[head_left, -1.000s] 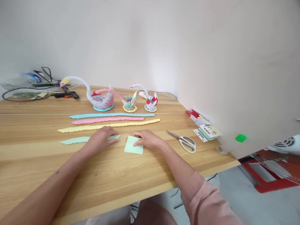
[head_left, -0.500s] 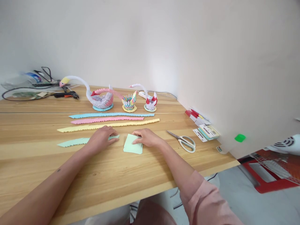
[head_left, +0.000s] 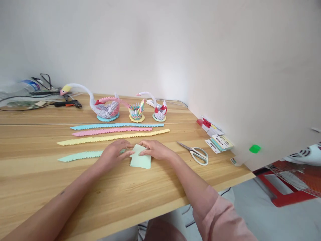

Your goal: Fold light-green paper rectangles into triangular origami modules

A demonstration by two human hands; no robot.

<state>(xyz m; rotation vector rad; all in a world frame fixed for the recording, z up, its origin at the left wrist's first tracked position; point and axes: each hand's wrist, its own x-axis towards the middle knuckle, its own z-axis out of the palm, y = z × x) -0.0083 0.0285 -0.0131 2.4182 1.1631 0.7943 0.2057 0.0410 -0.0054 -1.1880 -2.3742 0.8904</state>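
A pale green square sheet of paper is raised at a slant over a small stack of matching sheets. My right hand pinches its right side between thumb and fingers. At its left corner my left hand also has thumb and fingertips closed on the paper. Partly covered by my left hand lies a row of folded green paper pieces. Behind it stretch longer rows in yellow, pink and blue.
Folded-paper swans stand at the back: a large white and pink one, a multicoloured one and a small white and red one. Scissors and paper packs lie right. Glue gun and cables sit back left.
My left hand has moved right, from beside the green row to the paper's corner. The top green sheet has come up and turned over the stack. The view has shifted slightly.
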